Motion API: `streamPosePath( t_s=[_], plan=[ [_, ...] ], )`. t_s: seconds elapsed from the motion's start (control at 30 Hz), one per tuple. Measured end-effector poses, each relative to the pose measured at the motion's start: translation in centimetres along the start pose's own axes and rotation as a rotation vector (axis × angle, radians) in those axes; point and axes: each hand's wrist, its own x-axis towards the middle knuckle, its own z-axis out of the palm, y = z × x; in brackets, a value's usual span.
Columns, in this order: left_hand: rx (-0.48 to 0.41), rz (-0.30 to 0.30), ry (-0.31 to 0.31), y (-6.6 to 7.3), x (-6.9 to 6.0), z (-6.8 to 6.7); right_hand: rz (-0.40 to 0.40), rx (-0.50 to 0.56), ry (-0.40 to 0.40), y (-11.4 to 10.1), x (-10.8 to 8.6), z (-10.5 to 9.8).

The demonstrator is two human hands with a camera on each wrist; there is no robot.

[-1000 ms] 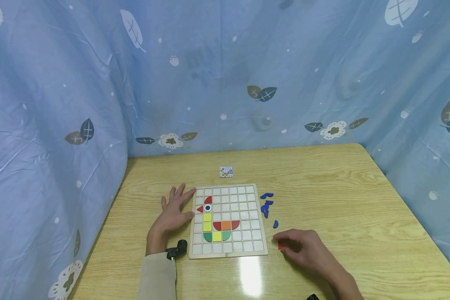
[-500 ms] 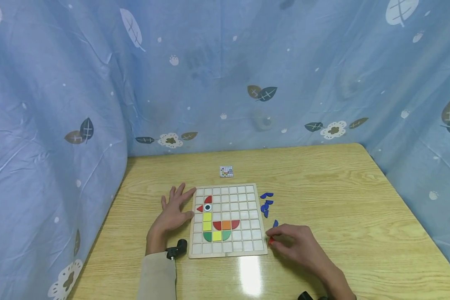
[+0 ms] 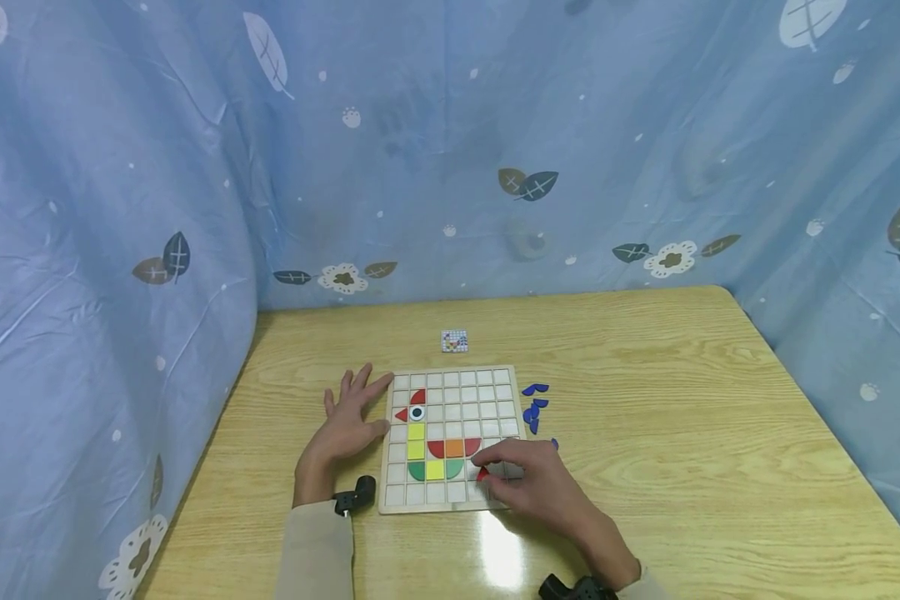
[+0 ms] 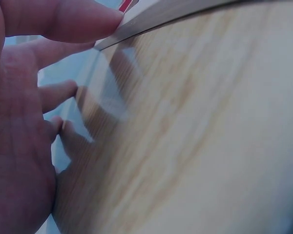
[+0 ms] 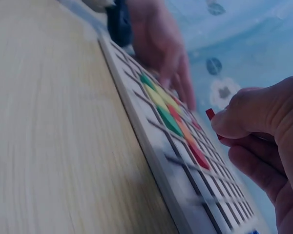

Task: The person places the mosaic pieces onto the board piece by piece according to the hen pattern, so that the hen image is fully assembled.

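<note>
A wooden grid board (image 3: 416,495) lies on the table. Its cells hold flat red, yellow, orange and green tiles and an eye tile (image 3: 417,412), laid out like a bird. My left hand (image 3: 345,429) rests at the board's left edge with spread fingers, its thumb and index finger touching the frame. Over the lower right cells, my right hand (image 3: 536,482) pinches a small red tile (image 3: 483,472) between thumb and fingers. In the right wrist view that red tile (image 5: 210,115) is held above the board, seen edge-on; its full outline is hidden by the fingers.
Several blue curved tiles (image 3: 534,414) lie on the table to the right of the board, one partly hidden behind my right hand. A small picture card (image 3: 454,341) lies beyond the board. A blue patterned curtain (image 3: 450,150) hangs behind and beside the table.
My right hand has carried the red tile leftward from the table at the right to above the board's lower right cells. My left hand has stayed at the board's edge.
</note>
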Motion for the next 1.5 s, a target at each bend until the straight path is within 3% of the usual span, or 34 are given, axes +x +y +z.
streamPosePath(
  t_s=[0.23,0.47,0.77,1.03,1.17,1.5],
  plan=[
    [0.005,0.008,-0.003,0.1,0.1,0.0,0.014,0.063,-0.037,-0.5,1.4,2.9],
    [0.008,0.015,0.001,0.2,0.2,0.0,0.107,0.094,-0.104,-1.5,1.8,4.8],
    [0.021,0.008,-0.003,0.1,0.1,0.0,0.172,0.000,-0.200,-2.3,1.9,5.8],
    [0.025,0.007,-0.001,-0.1,0.2,0.1,0.100,-0.079,-0.195,-2.3,1.6,5.6],
    [0.025,0.007,-0.003,-0.2,0.2,0.0,0.072,-0.057,-0.182,-2.2,1.5,5.5],
    [0.022,0.008,-0.009,-0.2,0.1,0.0,0.078,-0.021,-0.244,-2.2,1.5,5.3]
  ],
)
